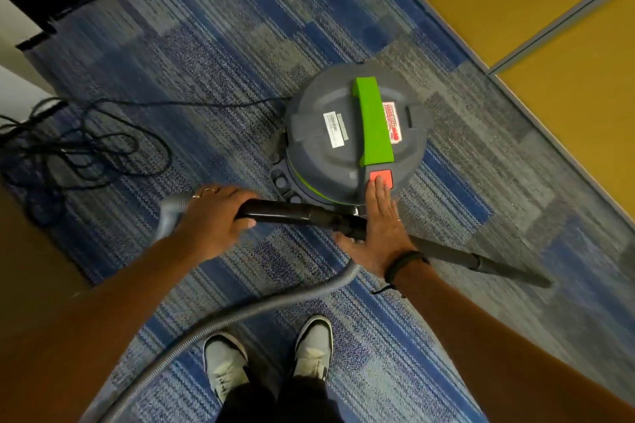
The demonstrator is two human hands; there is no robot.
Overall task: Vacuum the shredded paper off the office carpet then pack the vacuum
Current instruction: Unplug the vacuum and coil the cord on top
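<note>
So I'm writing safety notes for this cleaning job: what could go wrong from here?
The loose power cord lies in tangled loops on the carpet left of the vacuum canister; a step that way could snag it. The grey hose curves just ahead of the shoes, another likely trip. The left hand alone grips the black wand near one end while the right hand reaches for the red switch, so the long end might swing.

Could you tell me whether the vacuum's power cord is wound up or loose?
Loose: the power cord lies in tangled loops on the carpet.
</note>
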